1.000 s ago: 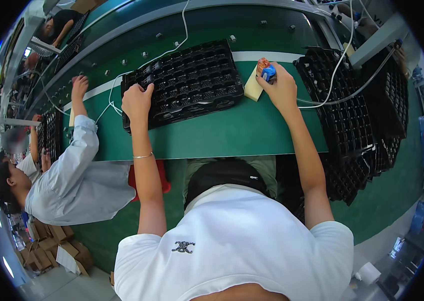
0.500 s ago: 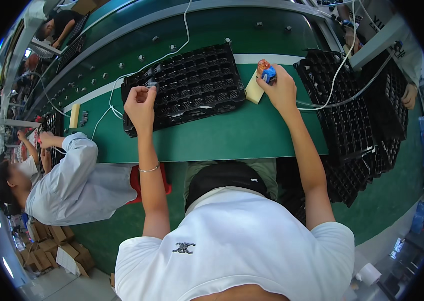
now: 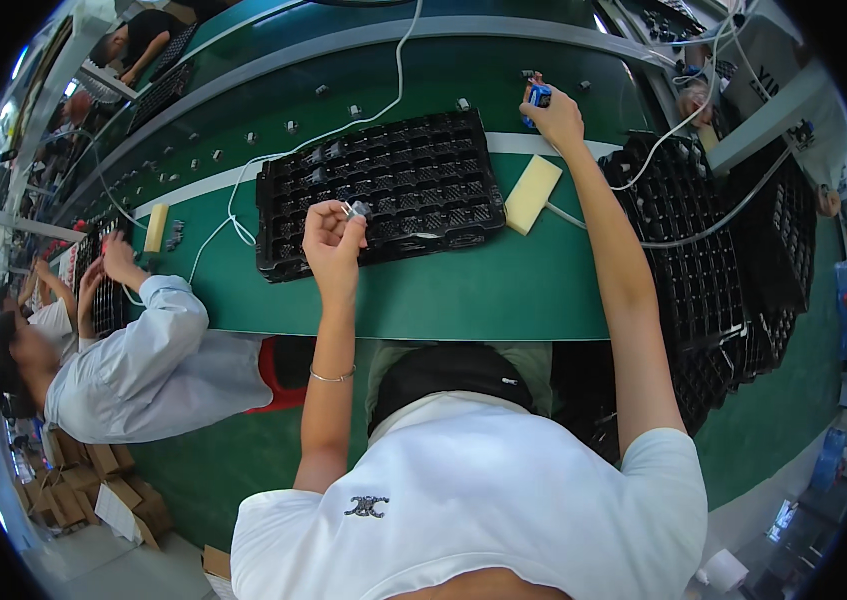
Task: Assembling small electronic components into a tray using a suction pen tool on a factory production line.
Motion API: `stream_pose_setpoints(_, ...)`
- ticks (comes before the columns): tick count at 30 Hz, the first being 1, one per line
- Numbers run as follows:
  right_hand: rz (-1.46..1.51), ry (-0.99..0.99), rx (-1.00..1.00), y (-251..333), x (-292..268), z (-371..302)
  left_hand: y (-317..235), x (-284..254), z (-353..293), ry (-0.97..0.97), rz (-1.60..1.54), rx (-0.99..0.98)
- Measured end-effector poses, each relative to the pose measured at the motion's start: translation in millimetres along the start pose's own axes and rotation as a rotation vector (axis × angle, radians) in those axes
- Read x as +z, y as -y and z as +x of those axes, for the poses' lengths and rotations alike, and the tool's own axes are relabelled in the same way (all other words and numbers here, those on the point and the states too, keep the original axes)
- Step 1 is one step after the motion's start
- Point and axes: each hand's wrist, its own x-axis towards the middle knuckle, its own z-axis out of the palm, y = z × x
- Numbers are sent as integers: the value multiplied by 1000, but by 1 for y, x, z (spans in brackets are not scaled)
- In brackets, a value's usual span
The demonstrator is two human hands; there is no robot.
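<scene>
My left hand (image 3: 333, 245) is closed in a pinch on a small grey part (image 3: 360, 209) with pale ends, over the near edge of a black compartment tray (image 3: 413, 165). A few similar grey parts sit in the tray's left compartments. My right hand (image 3: 558, 120) is stretched out over the green belt (image 3: 503, 90) beyond the tray. Its fingers are wrapped round a blue object with a copper-coloured end (image 3: 537, 96); its exact kind cannot be made out. A small grey part (image 3: 463, 104) lies by the tray's far right corner.
A pale yellow block (image 3: 533, 195) lies right of the tray, a second one (image 3: 155, 228) at the left. Stacked black trays (image 3: 683, 230) stand on the right. A white cable (image 3: 343, 127) crosses the belt. Several small parts line the belt. A co-worker (image 3: 143, 350) sits at my left.
My left hand has moved right and nearer, with the small grey part in its fingers. My right hand has reached farther out, from beside the yellow block to over the belt, still holding the blue object.
</scene>
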Motion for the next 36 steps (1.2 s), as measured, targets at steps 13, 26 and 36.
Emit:
stream_pose_setpoints(13, 79, -143, -325, 31, -18, -30, -8, 17, 7, 245, -51, -88)
stream_pose_setpoints(26, 1101, 512, 31, 103, -76, -172, -45, 80, -10, 502, -48, -78)
stream_pose_setpoints(36, 1114, 766, 107, 91, -82, -181, -29, 75, -11, 550, -59, -173)
